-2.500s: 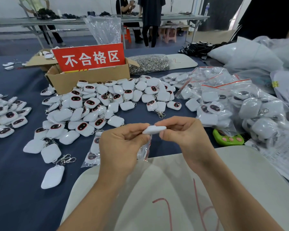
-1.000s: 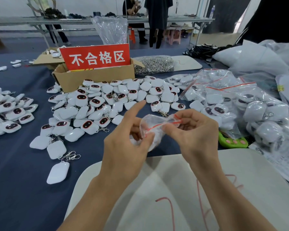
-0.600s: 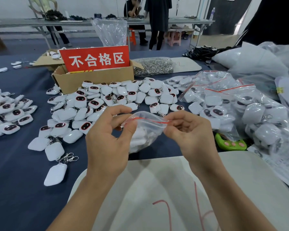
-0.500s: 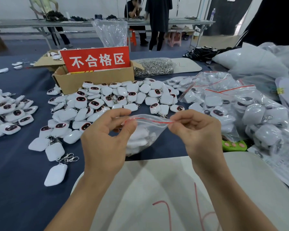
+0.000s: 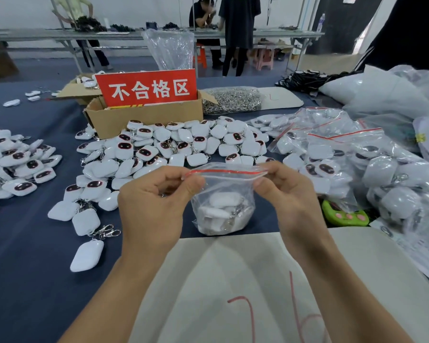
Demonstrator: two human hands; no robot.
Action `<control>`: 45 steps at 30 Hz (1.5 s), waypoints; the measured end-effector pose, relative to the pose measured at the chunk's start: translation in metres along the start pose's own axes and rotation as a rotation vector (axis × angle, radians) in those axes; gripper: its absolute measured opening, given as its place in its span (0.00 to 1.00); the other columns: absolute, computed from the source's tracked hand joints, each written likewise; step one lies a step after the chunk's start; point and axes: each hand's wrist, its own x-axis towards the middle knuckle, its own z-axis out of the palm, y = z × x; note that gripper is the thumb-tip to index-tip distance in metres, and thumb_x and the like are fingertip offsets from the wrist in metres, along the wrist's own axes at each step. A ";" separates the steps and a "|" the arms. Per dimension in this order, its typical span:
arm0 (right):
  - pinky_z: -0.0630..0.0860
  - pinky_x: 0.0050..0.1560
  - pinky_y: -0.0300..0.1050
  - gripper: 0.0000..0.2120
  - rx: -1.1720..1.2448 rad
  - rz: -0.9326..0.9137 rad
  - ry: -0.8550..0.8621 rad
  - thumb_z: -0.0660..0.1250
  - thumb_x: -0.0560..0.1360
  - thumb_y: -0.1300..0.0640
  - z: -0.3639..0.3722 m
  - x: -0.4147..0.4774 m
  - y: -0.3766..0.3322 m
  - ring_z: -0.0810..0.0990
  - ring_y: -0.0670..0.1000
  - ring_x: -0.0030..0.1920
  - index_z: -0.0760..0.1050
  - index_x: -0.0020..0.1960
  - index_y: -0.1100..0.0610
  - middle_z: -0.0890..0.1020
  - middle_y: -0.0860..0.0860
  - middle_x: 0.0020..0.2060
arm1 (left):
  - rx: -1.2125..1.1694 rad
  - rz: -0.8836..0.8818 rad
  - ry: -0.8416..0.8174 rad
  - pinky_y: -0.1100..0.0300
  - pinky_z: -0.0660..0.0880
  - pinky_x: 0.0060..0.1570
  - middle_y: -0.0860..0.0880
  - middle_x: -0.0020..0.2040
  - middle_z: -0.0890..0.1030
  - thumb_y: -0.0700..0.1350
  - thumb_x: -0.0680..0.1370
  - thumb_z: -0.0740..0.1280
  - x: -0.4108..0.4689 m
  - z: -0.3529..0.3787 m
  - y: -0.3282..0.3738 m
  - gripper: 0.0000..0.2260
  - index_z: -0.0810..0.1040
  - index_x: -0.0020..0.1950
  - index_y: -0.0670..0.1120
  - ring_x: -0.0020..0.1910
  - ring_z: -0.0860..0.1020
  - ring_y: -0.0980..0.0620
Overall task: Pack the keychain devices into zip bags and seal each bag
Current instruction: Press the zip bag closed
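Note:
A clear zip bag (image 5: 224, 194) with a red strip along its top hangs in front of me above the table. White keychain devices (image 5: 219, 211) with metal clips lie bunched at its bottom. My left hand (image 5: 151, 206) pinches the bag's left top corner. My right hand (image 5: 290, 194) pinches the right top corner, and the red strip is stretched straight between them. A big pile of loose white keychain devices (image 5: 164, 149) covers the blue cloth behind the bag.
A cardboard box (image 5: 144, 117) with a red sign stands behind the pile. Filled zip bags (image 5: 344, 157) are heaped at the right, with a green gadget (image 5: 344, 216) beside them. A white board (image 5: 258, 280) lies under my forearms. More devices (image 5: 15, 159) lie at the left. People stand at far tables.
A device went into the bag. My hands then took the bag's top corners and drew them apart, so the red strip now runs taut and level.

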 end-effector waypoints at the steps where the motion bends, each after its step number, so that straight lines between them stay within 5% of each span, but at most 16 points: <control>1: 0.78 0.53 0.40 0.05 0.032 0.002 -0.025 0.68 0.76 0.64 0.000 0.000 0.000 0.84 0.50 0.48 0.83 0.48 0.63 0.87 0.58 0.45 | -0.038 -0.044 -0.011 0.68 0.79 0.40 0.59 0.37 0.86 0.48 0.71 0.78 0.000 0.000 -0.002 0.09 0.86 0.41 0.65 0.35 0.83 0.59; 8: 0.74 0.42 0.33 0.13 0.031 -0.021 0.155 0.69 0.78 0.66 -0.002 0.001 0.001 0.79 0.46 0.35 0.84 0.36 0.57 0.82 0.50 0.30 | -0.174 -0.215 -0.097 0.64 0.77 0.32 0.49 0.31 0.84 0.49 0.68 0.77 0.007 -0.004 -0.002 0.01 0.88 0.37 0.55 0.26 0.78 0.54; 20: 0.79 0.45 0.41 0.02 0.025 0.072 0.045 0.74 0.70 0.60 -0.008 -0.002 -0.005 0.82 0.51 0.38 0.85 0.40 0.56 0.86 0.55 0.35 | -0.190 -0.292 -0.094 0.65 0.76 0.30 0.49 0.29 0.82 0.51 0.67 0.77 0.005 -0.005 -0.004 0.02 0.87 0.35 0.54 0.26 0.76 0.56; 33: 0.79 0.42 0.38 0.03 0.021 0.147 0.040 0.73 0.75 0.68 -0.010 0.000 -0.006 0.82 0.52 0.37 0.85 0.42 0.65 0.85 0.63 0.37 | -0.239 -0.389 -0.227 0.63 0.76 0.28 0.43 0.31 0.84 0.46 0.64 0.78 0.010 -0.017 -0.010 0.05 0.89 0.38 0.49 0.25 0.77 0.51; 41: 0.80 0.45 0.42 0.05 -0.027 0.223 -0.005 0.75 0.74 0.67 -0.012 0.000 -0.008 0.81 0.55 0.37 0.86 0.40 0.60 0.85 0.65 0.36 | -0.205 -0.443 -0.199 0.63 0.76 0.30 0.43 0.32 0.84 0.46 0.64 0.78 0.009 -0.016 -0.014 0.08 0.89 0.40 0.46 0.27 0.75 0.51; 45: 0.78 0.39 0.36 0.10 -0.010 0.202 0.023 0.75 0.74 0.67 -0.011 0.000 -0.008 0.79 0.49 0.32 0.86 0.37 0.57 0.84 0.58 0.31 | -0.201 -0.443 -0.194 0.63 0.76 0.29 0.43 0.31 0.83 0.46 0.65 0.78 0.009 -0.014 -0.014 0.07 0.88 0.39 0.44 0.26 0.75 0.51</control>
